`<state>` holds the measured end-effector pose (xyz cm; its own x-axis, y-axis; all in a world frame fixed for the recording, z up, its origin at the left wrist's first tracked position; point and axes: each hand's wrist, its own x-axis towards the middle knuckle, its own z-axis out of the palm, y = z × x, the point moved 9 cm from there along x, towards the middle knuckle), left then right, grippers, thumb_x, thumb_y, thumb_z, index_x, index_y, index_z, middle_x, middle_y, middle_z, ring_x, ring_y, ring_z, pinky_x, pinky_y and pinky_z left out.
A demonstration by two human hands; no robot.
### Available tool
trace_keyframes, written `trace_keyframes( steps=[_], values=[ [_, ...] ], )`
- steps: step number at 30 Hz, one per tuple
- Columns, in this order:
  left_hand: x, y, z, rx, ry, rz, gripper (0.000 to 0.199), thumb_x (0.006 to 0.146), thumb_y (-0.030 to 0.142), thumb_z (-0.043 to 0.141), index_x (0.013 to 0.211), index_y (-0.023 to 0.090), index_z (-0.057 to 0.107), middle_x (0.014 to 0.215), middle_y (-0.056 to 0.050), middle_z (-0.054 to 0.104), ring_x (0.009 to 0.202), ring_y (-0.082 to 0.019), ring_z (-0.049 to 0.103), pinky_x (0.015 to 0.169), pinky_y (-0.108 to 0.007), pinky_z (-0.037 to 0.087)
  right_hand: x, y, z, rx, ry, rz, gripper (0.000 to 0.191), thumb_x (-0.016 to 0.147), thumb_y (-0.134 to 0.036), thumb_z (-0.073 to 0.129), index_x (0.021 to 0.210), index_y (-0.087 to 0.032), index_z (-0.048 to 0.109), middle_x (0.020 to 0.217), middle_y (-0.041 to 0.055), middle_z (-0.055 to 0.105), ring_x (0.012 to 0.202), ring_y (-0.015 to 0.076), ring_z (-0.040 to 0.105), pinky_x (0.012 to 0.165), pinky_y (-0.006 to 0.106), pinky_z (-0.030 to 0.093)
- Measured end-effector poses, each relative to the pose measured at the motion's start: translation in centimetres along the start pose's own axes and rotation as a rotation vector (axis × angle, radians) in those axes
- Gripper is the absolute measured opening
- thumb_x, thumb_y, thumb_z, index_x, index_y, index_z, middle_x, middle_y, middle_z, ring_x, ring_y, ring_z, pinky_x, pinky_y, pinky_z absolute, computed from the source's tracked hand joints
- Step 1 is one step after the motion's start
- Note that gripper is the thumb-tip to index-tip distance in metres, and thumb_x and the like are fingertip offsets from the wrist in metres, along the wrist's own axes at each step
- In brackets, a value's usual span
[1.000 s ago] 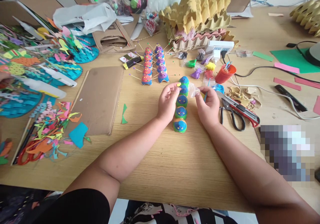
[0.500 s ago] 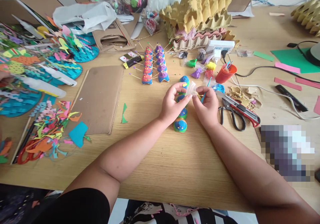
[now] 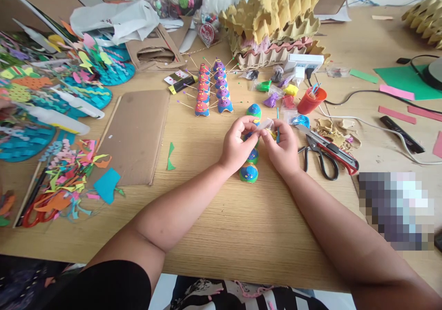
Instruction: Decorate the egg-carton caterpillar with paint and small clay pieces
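Both hands meet over a column of blue-and-green cups [image 3: 248,173] with small yellow dots. My left hand [image 3: 241,140] pinches one side of a small clear plastic bag [image 3: 265,125]. The fingers of my right hand [image 3: 281,148] are closed on the bag's other side. A thin blue stick [image 3: 277,113] shows upright at the right fingers, with something yellow below it. Behind the hands stand two rows of decorated cups, red-and-blue [image 3: 202,108] and purple-and-blue [image 3: 225,104], with pins and sticks poking out.
Pliers [image 3: 322,160] and a cutter [image 3: 333,149] lie right of my right hand. Farther back are an orange cup [image 3: 311,100], clay packets, a power strip [image 3: 304,62] and stacked egg trays [image 3: 272,15]. Cardboard [image 3: 138,137] and paper scraps [image 3: 69,176] lie left.
The bag sits lower and flatter between my fingers. The blue stick, tilted before, now points upright. My right hand has shifted slightly left.
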<state>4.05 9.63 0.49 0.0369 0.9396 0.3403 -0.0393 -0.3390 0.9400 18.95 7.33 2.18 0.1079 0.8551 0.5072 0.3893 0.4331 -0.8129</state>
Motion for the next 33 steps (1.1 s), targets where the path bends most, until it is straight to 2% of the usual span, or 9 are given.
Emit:
trace_keyframes(
  steps=[4,8,12,16,18,20,25,29,33],
  values=[
    [-0.1,0.9,-0.1,0.029,0.001,0.054,0.036,0.090,0.042,0.077,0.118,0.026,0.063,0.096,-0.002,0.072,0.100,-0.018,0.070,0.105,-0.036,0.051,0.0,-0.2,-0.5,-0.032,0.040,-0.016,0.024,0.099,-0.047,0.062,0.092,-0.024,0.058,0.083,-0.0004,0.063,0.080,0.0169,0.059,0.079,0.035,0.052],
    [0.1,0.2,-0.8,-0.039,0.049,-0.021,0.039,0.092,0.057,0.071,0.115,0.026,0.066,0.107,-0.005,0.073,0.107,-0.020,0.070,0.101,-0.034,0.052,0.2,0.4,-1.3,-0.134,0.107,-0.021,0.017,0.098,-0.041,0.062,0.092,-0.025,0.059,0.088,0.0016,0.065,0.085,0.0192,0.061,0.083,0.038,0.052],
    [0.5,-0.4,-1.7,-0.049,0.129,-0.074,0.049,0.096,0.070,0.057,0.104,0.024,0.072,0.111,-0.006,0.076,0.113,-0.022,0.069,0.105,-0.035,0.051,0.5,2.0,-1.5,-0.214,0.124,-0.001,0.008,0.095,-0.030,0.061,0.101,-0.025,0.063,0.098,0.0056,0.071,0.095,0.0235,0.064,0.092,0.044,0.053],
    [0.5,-0.6,-2.0,-0.044,0.146,-0.099,0.058,0.099,0.075,0.046,0.096,0.024,0.075,0.109,-0.006,0.078,0.114,-0.023,0.069,0.107,-0.038,0.051,0.6,3.2,-1.3,-0.326,0.095,0.032,0.040,0.086,-0.022,0.066,0.125,-0.026,0.063,0.115,0.0095,0.072,0.112,0.0295,0.063,0.104,0.056,0.049],
    [0.5,-0.9,-1.9,-0.036,0.129,-0.105,0.062,0.100,0.075,0.041,0.093,0.025,0.077,0.108,-0.006,0.078,0.114,-0.024,0.068,0.110,-0.040,0.049,0.5,2.6,-1.6,-0.360,0.123,0.005,0.050,0.085,-0.022,0.067,0.135,-0.027,0.059,0.127,0.0117,0.070,0.120,0.0320,0.061,0.110,0.061,0.044],
    [0.5,-1.2,-1.7,-0.027,0.105,-0.108,0.065,0.102,0.074,0.036,0.092,0.026,0.078,0.109,-0.006,0.079,0.117,-0.023,0.067,0.115,-0.040,0.046,0.4,1.2,-1.6,-0.348,0.124,-0.071,0.051,0.089,-0.027,0.067,0.138,-0.028,0.056,0.132,0.0120,0.068,0.125,0.0329,0.059,0.113,0.062,0.042],
    [0.3,-1.0,-1.6,-0.013,0.072,-0.093,0.070,0.103,0.073,0.031,0.091,0.026,0.081,0.110,-0.006,0.077,0.120,-0.024,0.064,0.118,-0.041,0.043,-0.2,-2.3,-0.6,-0.381,0.055,-0.285,0.045,0.091,-0.034,0.072,0.134,-0.029,0.059,0.120,0.0093,0.072,0.113,0.0309,0.064,0.106,0.056,0.047],
    [-0.1,0.6,-1.3,0.122,0.034,-0.041,0.074,0.105,0.070,0.025,0.087,0.027,0.082,0.110,-0.007,0.076,0.120,-0.025,0.063,0.117,-0.041,0.044,-0.4,-2.6,-0.4,-0.406,0.062,-0.322,0.046,0.091,-0.038,0.075,0.133,-0.027,0.059,0.122,0.0092,0.073,0.110,0.0298,0.065,0.102,0.053,0.049],
    [-0.3,1.5,-1.1,0.222,0.011,-0.018,0.077,0.106,0.068,0.019,0.087,0.027,0.081,0.111,-0.006,0.076,0.121,-0.024,0.063,0.117,-0.040,0.045,-0.4,-2.8,-0.6,-0.391,0.068,-0.332,0.030,0.093,-0.037,0.075,0.119,-0.027,0.064,0.109,0.0061,0.075,0.101,0.0269,0.066,0.095,0.048,0.051]
  ],
)
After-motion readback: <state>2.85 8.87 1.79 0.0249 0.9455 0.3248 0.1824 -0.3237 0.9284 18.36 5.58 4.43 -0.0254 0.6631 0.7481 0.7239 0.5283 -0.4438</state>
